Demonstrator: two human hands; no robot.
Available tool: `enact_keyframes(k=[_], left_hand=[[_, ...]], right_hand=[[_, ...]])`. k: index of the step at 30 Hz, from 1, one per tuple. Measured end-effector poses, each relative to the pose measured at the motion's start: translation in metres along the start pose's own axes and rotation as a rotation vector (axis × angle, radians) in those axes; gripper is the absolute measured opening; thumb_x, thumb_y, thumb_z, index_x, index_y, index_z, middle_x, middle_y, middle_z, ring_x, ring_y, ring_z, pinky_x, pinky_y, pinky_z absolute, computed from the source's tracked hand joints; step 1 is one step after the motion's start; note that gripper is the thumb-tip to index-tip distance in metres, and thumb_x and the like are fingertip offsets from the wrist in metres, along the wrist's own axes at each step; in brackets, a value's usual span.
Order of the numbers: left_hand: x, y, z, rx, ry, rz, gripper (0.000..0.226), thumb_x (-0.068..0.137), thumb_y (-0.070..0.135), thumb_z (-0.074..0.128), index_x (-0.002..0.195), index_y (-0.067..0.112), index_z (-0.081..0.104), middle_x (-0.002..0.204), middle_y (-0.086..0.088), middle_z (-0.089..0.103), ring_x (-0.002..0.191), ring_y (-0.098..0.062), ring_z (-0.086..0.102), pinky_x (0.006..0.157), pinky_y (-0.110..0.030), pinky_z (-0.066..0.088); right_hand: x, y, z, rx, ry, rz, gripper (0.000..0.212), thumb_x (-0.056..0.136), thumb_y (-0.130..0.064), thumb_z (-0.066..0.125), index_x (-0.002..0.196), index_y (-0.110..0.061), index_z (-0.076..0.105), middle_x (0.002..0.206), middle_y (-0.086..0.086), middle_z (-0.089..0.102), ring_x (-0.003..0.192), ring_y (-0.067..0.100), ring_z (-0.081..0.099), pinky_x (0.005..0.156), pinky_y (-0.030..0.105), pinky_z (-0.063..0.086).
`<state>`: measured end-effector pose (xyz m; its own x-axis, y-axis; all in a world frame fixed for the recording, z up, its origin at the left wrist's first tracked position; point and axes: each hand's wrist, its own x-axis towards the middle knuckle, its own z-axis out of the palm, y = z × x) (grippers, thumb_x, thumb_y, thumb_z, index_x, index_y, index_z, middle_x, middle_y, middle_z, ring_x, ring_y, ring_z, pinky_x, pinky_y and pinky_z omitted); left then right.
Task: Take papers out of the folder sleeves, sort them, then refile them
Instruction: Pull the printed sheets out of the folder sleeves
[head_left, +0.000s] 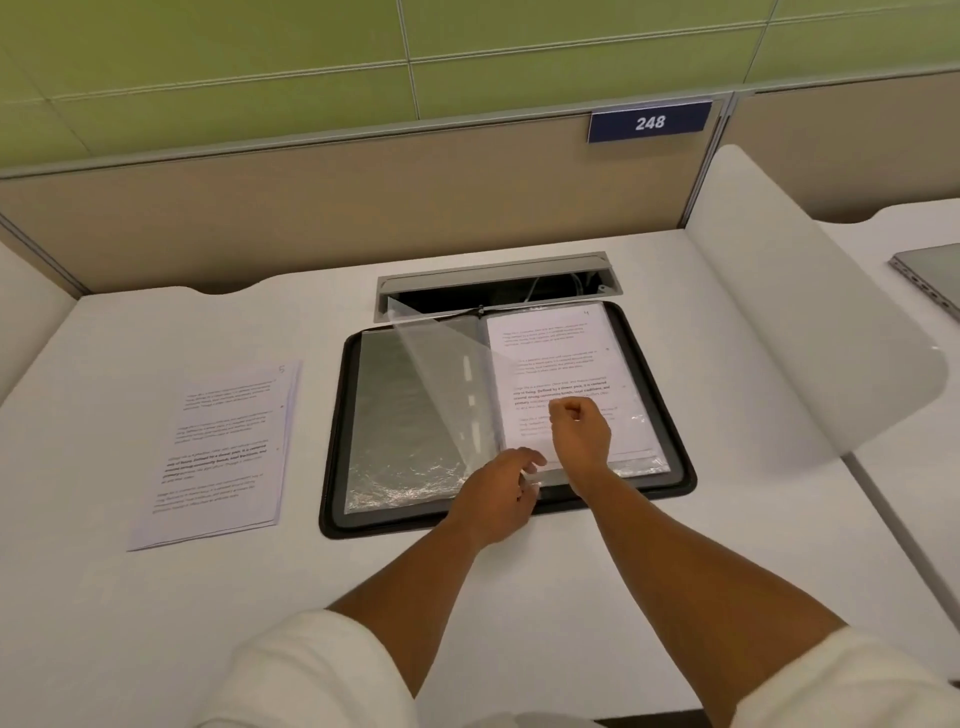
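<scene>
So the folder (506, 415) is lying open on the counter (571, 571), right in front of the cable hatch (493, 280). The left hand (498, 491) has a clear sleeve (441, 384) pinched by its bottom corner and is holding it mid-flip, standing up over the spine. The right hand (579, 428) is curled up, knuckles resting on the printed page (561, 374) that sits in the right-hand sleeves; I can't tell if that grip actually has hold of the paper or is just pinning it down. The left side of the folder looks emptied, just crinkly shiny plastic. A stack of papers (223, 452) sits well off to the left on the counter, top sheet marked 5.

My take on doing this step well: keep the lifted sleeve pinched near the corner and let it roll over loosely, because those thin plastics crease or tear at the spine if you yank. Keep the right hand weighing down the stack underneath so the other sleeves don't tag along. For sliding a page out, I'd go from the open top edge and pull straight, not at an angle, or the paper buckles inside. Then drop it on the pile by number.

There's also a frosted divider (810, 338) on the right.
</scene>
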<state>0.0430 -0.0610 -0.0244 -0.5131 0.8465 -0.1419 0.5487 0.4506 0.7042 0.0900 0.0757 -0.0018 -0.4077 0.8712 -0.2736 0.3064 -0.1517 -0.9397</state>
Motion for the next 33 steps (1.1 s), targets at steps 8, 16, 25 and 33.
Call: enact_keyframes(k=[8, 16, 25, 33], left_hand=[[0.013, 0.004, 0.016, 0.306, 0.109, -0.211, 0.066, 0.098, 0.031, 0.056, 0.155, 0.021, 0.024, 0.164, -0.004, 0.019, 0.151, -0.022, 0.016, 0.123, -0.051, 0.013], [0.025, 0.001, 0.019, 0.358, 0.181, -0.213, 0.046, 0.088, 0.051, 0.066, 0.129, 0.033, 0.055, 0.134, 0.008, 0.049, 0.129, -0.015, 0.041, 0.104, -0.035, 0.034], [0.046, 0.013, 0.026, 0.237, 0.208, -0.286, 0.008, 0.087, 0.029, 0.071, 0.093, 0.033, 0.073, 0.097, 0.013, 0.065, 0.097, -0.01, 0.058, 0.075, -0.028, 0.052], [0.044, 0.011, 0.027, -0.083, 0.326, -0.389, 0.016, 0.093, 0.022, 0.058, 0.083, 0.031, 0.065, 0.086, 0.013, 0.067, 0.081, -0.011, 0.061, 0.066, -0.025, 0.047]], right_hand=[[0.015, 0.032, -0.031, -0.272, -0.103, 0.057, 0.015, 0.093, -0.017, 0.054, 0.104, -0.016, 0.064, 0.103, -0.001, 0.066, 0.091, 0.014, 0.059, 0.079, 0.025, 0.045], [0.02, 0.042, -0.048, -0.481, -0.212, -0.108, 0.019, 0.092, -0.019, 0.058, 0.108, -0.011, 0.064, 0.104, -0.001, 0.066, 0.093, 0.016, 0.061, 0.082, 0.025, 0.047], [0.011, 0.057, -0.078, -0.706, -0.323, -0.737, 0.008, 0.09, -0.018, 0.062, 0.093, -0.01, 0.062, 0.09, -0.002, 0.059, 0.08, 0.008, 0.045, 0.064, 0.026, 0.045], [0.002, 0.072, -0.086, -0.76, -0.517, -0.988, 0.016, 0.085, -0.017, 0.061, 0.096, -0.01, 0.071, 0.095, 0.002, 0.069, 0.086, 0.02, 0.063, 0.07, 0.035, 0.059]])
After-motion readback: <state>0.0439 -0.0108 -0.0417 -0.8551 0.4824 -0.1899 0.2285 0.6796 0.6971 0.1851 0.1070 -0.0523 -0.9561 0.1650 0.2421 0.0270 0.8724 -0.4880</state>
